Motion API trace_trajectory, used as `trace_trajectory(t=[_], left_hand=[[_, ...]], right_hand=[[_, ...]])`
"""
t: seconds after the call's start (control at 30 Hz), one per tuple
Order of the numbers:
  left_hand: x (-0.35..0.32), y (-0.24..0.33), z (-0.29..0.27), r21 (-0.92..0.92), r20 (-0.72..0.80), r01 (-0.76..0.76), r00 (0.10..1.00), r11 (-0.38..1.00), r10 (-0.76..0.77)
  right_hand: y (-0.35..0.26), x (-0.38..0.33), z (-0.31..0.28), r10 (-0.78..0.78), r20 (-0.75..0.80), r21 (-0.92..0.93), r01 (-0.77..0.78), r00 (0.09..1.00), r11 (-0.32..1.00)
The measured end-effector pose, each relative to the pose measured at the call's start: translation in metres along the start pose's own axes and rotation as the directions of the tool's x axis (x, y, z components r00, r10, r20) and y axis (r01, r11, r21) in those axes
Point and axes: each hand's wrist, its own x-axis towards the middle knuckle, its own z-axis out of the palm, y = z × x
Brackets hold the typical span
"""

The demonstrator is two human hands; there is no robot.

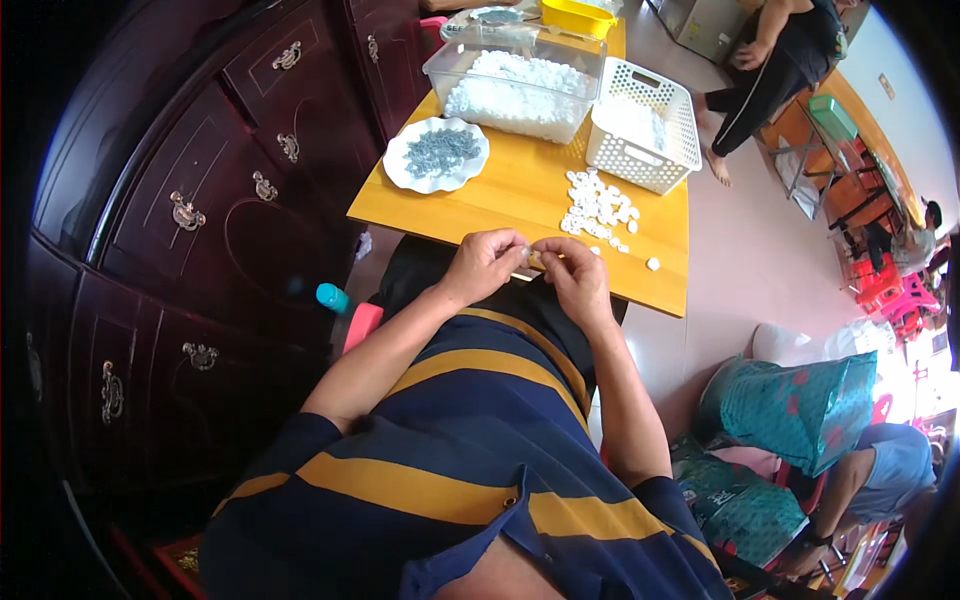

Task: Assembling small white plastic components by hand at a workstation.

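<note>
Left hand [487,262], right hand [572,277] | pinched together on small white part [523,250] | light, stiff, slippery; grip edges by fingertips.

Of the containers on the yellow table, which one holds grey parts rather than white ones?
The white scalloped plate at the table's left edge; its pile is grey, while the clear tub and white basket hold white pieces.

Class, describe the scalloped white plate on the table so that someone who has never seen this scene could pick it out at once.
Start at the yellow wooden table beside the dark carved cabinet. On the table's left corner, nearest the cabinet, sits the white plate, left of the clear plastic tub of white pieces. It alone has a wavy rim and holds small grey parts, not white ones.
</note>
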Motion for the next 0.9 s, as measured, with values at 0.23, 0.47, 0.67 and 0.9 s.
trace_trajectory(t=[0.23, 0.47, 0.67, 0.9], left_hand=[[-0.0005, -0.0022, 0.0038, 0.016, 0.013, -0.012, 1.000, 1.000, 0.012], [-0.0023, -0.0063, 0.0050, 0.046, 0.004, -0.068, 0.998, 0.997, 0.068], [-0.0023, -0.0021, 0.0027, 0.190, 0.003, -0.144, 0.989, 0.971, 0.146], [-0.0011, -0.0004, 0.0007, 0.304, 0.044, -0.192, 0.981, 0.933, 0.188]], right_hand=[[0.0128, -0.0019, 0.0031, 0.008, -0.048, 0.072, -0.005, 0.999, 0.997], [0.0088, -0.0019, 0.0022, 0.077, 0.022, 0.122, -0.079, 0.997, 0.989], [0.0123, -0.0023, 0.0086, 0.072, -0.037, 0.185, -0.064, 0.997, 0.981], [0.0138, -0.0035, 0.0082, -0.049, -0.027, -0.001, 0.049, 0.998, 0.999]])
